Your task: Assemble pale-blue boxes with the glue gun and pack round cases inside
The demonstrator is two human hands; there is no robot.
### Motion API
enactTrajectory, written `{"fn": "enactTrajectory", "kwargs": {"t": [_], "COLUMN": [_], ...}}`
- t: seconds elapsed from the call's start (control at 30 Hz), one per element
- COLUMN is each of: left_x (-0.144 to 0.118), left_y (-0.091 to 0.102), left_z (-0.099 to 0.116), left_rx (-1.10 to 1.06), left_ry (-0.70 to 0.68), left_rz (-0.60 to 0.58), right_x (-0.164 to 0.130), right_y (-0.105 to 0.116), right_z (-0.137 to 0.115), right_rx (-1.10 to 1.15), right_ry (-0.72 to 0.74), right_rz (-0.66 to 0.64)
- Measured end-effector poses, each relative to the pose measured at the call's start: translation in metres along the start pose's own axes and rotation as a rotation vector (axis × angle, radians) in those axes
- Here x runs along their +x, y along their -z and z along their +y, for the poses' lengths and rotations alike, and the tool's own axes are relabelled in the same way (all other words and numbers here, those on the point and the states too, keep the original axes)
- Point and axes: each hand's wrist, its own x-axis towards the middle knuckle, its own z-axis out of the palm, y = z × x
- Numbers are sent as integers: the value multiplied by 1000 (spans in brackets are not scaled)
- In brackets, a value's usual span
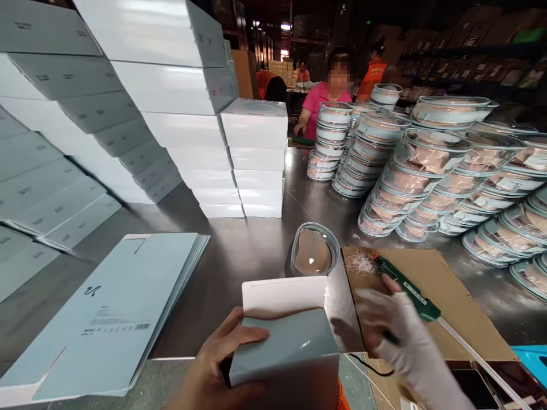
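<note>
My left hand (233, 356) is closed around the side of a pale blue folded box (288, 344), its thumb and fingers pressing the panels. The box's white flap (284, 297) stands up at the far end. My right hand (391, 324), in a white glove with bare fingertips, is smeared by motion. It is at the green glue gun (408, 287), which rests on a cardboard sheet (461, 296) with a long glue stick out of its back. The hand's grip is not clear. Beyond the box lies a clear-lidded oval container (315, 249).
White boxes (256, 134) are stacked at the centre left, with more stacks further left. Flat pale blue cartons (115, 307) lie on the metal table (239, 245). Tall stacks of lidded containers (427, 165) fill the right. A person in pink (318, 99) works across the table.
</note>
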Motion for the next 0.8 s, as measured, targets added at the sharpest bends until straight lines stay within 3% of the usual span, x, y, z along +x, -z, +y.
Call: {"fn": "enactTrajectory", "kwargs": {"t": [0.1, 0.17, 0.23, 0.3, 0.43, 0.57, 0.8], "left_x": [0, 2, 7, 12, 20, 22, 23], "left_y": [-14, -22, -26, -25, -10, 2, 4], "left_z": [-12, -15, -11, -2, 9, 7, 17], "left_rx": [-87, -257, -498, -598, -349, -235, -203], "left_ry": [-86, -135, -171, -230, -338, -272, -175], "left_rz": [82, 122, 167, 191, 55, -72, -112], "right_x": [8, 14, 17, 18, 20, 26, 28], "right_y": [-51, -68, -72, -71, -67, -66, -65], "right_z": [-10, -11, -9, -7, -10, -14, -17], "right_rx": [83, 154, 119, -28, -247, -262, -274], "right_ry": [71, 150, 255, 400, 683, 714, 680], "right_rz": [-404, -533, -559, -566, -566, -608, -654]}}
